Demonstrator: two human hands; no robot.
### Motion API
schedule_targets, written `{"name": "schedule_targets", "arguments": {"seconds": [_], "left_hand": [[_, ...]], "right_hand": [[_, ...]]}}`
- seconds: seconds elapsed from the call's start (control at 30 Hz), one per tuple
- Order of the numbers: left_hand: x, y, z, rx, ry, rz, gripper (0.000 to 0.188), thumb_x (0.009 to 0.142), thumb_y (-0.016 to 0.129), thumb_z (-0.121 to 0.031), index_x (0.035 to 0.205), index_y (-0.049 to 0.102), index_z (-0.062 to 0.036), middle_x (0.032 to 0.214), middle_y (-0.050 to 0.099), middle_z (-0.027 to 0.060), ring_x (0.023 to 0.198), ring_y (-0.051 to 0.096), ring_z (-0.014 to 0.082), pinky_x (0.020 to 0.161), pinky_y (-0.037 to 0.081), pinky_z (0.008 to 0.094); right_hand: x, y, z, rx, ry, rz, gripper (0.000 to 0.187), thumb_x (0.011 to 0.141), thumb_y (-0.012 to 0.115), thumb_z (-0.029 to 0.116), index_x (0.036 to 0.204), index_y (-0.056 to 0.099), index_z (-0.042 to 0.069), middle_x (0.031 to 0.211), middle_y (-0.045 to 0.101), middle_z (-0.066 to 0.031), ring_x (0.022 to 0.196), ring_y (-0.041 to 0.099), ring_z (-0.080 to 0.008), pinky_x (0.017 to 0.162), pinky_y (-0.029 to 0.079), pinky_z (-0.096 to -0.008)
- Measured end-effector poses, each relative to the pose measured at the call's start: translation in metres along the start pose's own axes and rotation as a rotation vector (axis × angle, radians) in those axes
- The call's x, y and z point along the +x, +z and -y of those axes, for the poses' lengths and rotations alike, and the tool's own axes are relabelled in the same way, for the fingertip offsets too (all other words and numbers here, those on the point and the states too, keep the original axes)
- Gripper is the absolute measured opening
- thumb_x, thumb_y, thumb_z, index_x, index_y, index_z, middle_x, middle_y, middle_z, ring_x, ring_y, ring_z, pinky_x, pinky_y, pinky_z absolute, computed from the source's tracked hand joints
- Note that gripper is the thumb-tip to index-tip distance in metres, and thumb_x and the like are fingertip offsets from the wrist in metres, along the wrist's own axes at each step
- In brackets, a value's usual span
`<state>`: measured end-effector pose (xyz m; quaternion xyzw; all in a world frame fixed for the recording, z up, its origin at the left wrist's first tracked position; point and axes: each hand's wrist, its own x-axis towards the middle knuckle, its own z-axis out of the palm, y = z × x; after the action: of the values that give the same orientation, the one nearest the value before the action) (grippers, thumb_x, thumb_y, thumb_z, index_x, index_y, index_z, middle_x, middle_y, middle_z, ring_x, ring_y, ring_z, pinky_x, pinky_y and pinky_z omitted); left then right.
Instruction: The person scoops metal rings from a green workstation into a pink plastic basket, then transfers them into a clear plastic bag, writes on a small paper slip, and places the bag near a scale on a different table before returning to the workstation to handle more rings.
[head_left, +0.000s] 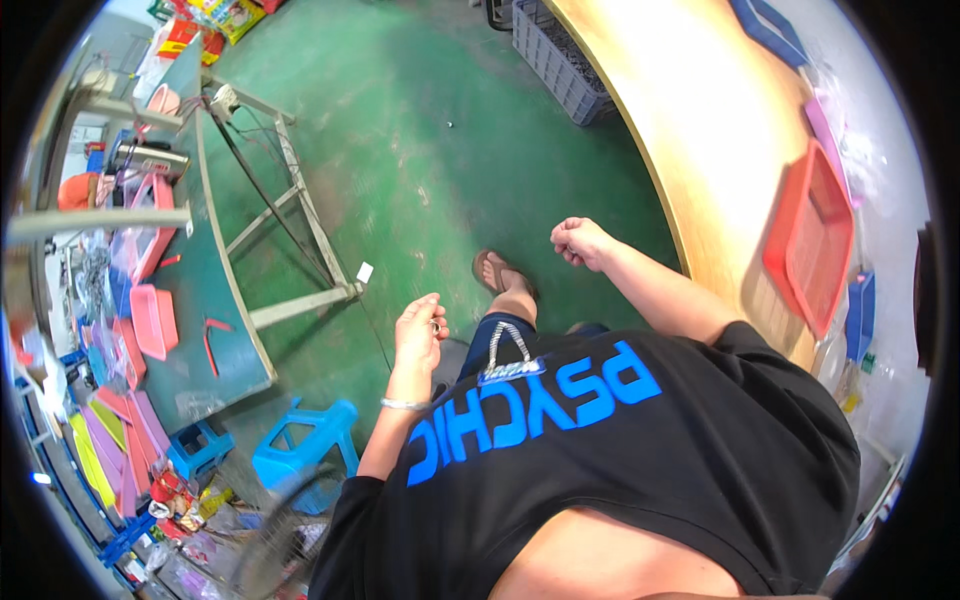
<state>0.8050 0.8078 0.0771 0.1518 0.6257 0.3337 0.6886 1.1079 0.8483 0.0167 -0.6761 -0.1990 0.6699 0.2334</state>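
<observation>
My left hand is raised over the green floor on the left of my body, a pale bracelet around its wrist. Its fingers are curled in, and a small shiny ring-like bit shows at them; I cannot tell whether it is held or worn. Farther ahead and to the right, my right hand is closed with its fingertips together, near the edge of the wooden table. Anything inside that hand is too small or hidden to name. Neither hand touches a table.
At left stands a green-topped workbench with pink bins and a red hex key. Blue stools stand nearby. The wooden table bears a red tray; a grey crate sits beside it on the floor.
</observation>
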Motion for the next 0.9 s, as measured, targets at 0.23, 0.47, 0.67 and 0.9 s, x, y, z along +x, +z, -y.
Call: {"name": "schedule_targets", "arguments": {"seconds": [0.23, 0.47, 0.67, 0.9], "left_hand": [[0.073, -0.012, -0.098, 0.062, 0.009, -0.126, 0.024, 0.083, 0.052, -0.014, 0.102, 0.052, 0.0001, 0.07, 0.053, 0.0027, 0.051, 0.045, 0.0081, 0.042, 0.036, 0.0193], [0.147, -0.035, -0.106, 0.039, -0.318, -0.42, 0.02, 0.083, 0.052, -0.012, 0.099, 0.054, -0.0007, 0.067, 0.051, 0.0004, 0.051, 0.044, 0.0063, 0.043, 0.036, 0.0199], [0.233, -0.034, -0.111, 0.008, -0.515, -0.504, 0.022, 0.084, 0.049, -0.01, 0.103, 0.051, 0.0005, 0.069, 0.054, 0.0035, 0.053, 0.047, 0.0083, 0.048, 0.039, 0.02], [0.295, -0.04, -0.117, 0.049, -0.659, -0.584, 0.02, 0.085, 0.048, -0.008, 0.103, 0.051, -0.0011, 0.072, 0.055, 0.0053, 0.055, 0.048, 0.0095, 0.049, 0.041, 0.0221]], "right_hand": [[0.223, 0.005, 0.096, -0.423, -0.005, -0.166, 0.014, 0.07, 0.057, 0.008, 0.083, 0.053, 0.003, 0.062, 0.052, -0.0062, 0.045, 0.047, -0.0132, 0.038, 0.038, -0.0279], [0.458, 0.038, 0.14, -0.996, -0.099, -0.142, 0.033, 0.064, 0.057, 0.009, 0.096, 0.055, 0.002, 0.096, 0.058, -0.0179, 0.093, 0.055, -0.0295, 0.08, 0.044, -0.0346], [0.614, 0.074, 0.144, -0.969, 0.01, -0.127, 0.043, 0.068, 0.049, -0.001, 0.11, 0.047, 0.004, 0.108, 0.053, -0.0191, 0.1, 0.052, -0.0315, 0.085, 0.042, -0.0359], [0.741, 0.108, 0.117, -0.89, -0.002, -0.147, 0.054, 0.071, 0.05, 0.0, 0.123, 0.034, 0.008, 0.109, 0.051, -0.0225, 0.101, 0.051, -0.0335, 0.084, 0.042, -0.037]]}}
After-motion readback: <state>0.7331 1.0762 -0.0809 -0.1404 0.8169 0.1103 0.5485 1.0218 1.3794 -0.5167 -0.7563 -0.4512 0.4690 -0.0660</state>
